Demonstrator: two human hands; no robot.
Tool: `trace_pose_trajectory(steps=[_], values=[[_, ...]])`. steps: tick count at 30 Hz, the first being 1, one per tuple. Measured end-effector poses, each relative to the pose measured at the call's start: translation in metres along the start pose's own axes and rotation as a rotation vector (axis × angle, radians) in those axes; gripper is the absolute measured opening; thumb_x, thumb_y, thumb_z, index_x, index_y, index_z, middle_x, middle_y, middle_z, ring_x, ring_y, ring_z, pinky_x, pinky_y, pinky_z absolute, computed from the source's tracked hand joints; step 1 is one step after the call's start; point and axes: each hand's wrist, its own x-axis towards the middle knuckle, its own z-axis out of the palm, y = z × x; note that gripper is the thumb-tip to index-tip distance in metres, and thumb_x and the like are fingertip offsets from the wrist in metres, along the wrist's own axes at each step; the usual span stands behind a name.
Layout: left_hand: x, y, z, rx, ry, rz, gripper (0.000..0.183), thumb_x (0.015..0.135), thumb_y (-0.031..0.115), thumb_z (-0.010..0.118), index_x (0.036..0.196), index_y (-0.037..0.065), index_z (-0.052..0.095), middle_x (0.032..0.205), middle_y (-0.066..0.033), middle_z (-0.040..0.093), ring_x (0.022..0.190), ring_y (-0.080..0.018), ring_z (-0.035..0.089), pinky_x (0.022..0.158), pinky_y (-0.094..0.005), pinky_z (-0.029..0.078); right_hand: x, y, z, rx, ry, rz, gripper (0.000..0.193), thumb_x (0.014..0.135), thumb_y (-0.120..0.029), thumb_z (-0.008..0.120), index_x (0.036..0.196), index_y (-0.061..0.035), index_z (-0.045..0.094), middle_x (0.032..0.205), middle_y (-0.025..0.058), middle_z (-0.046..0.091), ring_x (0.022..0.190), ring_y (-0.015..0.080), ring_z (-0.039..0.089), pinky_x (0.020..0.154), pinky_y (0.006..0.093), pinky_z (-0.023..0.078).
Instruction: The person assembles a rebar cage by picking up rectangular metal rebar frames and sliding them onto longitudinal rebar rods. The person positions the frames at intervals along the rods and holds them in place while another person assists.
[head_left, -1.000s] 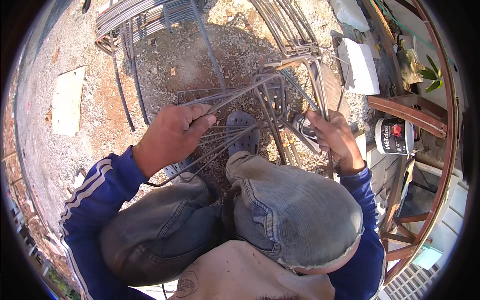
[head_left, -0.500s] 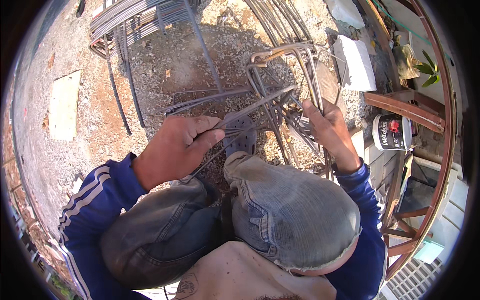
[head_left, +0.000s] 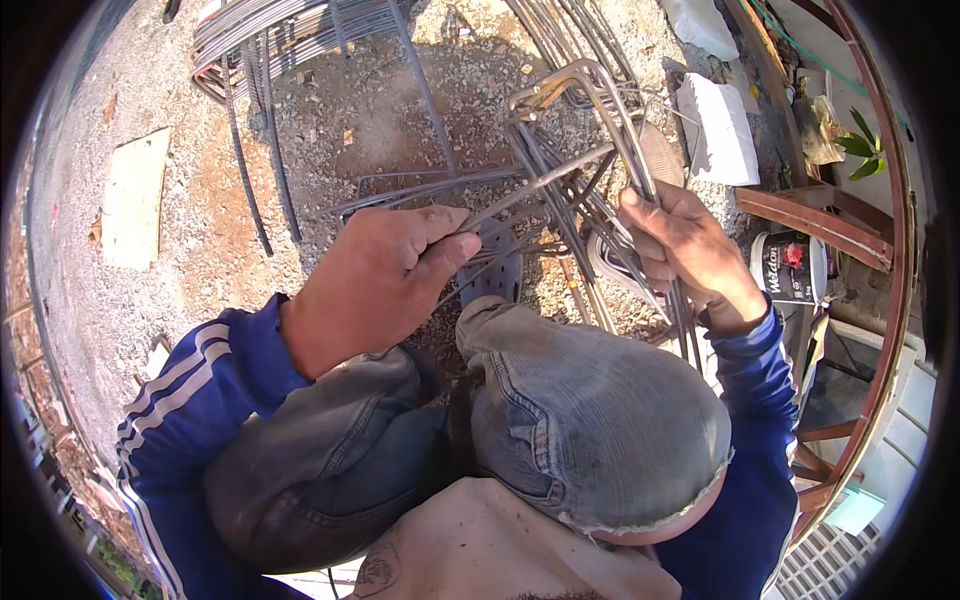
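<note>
My left hand is closed, with thumb and forefinger pinching a thin steel rod that slants up to the right. The rod's far end meets several bent steel bars, rounded at their top corners. My right hand is wrapped round these bars, their lower ends coming out below my fist. Under both hands lie more loose bent bars, crossing one another over the ground and my shoe. Where the rod touches the bars, I cannot tell whether they are joined.
A stack of bent steel bars lies at the far left, near a pale flat board. To the right are a white block, a black and white bucket and a brown metal frame. My bent knees are close below the hands.
The bent bars in my right hand have tilted, their tops moving farther away and their lower ends shifting right. My left hand has moved slightly right and away with the rod. Both grips remain closed.
</note>
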Motion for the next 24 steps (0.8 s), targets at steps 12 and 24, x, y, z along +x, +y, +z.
trace_pose_trajectory(steps=[12,24], values=[[-0.015,-0.01,0.011,-0.215,-0.187,-0.145,0.023,0.096,0.017,0.061,0.102,-0.004,0.067,0.08,-0.0164,0.064,0.069,-0.0199,0.057,0.068,-0.0351,0.047,0.081,0.135,-0.026,-0.776,0.894,-0.612,0.073,0.096,-0.046,0.057,0.138,0.0119,0.04,0.13,0.034,0.049,0.123,0.0435,0.048,0.104,0.0489,0.038],[0.001,0.011,0.015,-0.331,-0.205,-0.186,0.026,0.097,0.019,0.06,0.102,-0.005,0.068,0.072,-0.0074,0.059,0.067,-0.0093,0.05,0.062,-0.0301,0.044,0.074,0.156,0.062,-0.934,0.785,-0.967,0.043,0.082,-0.036,0.076,0.107,-0.0022,0.065,0.138,0.0245,0.047,0.13,0.0477,0.039,0.106,0.0591,0.031]])
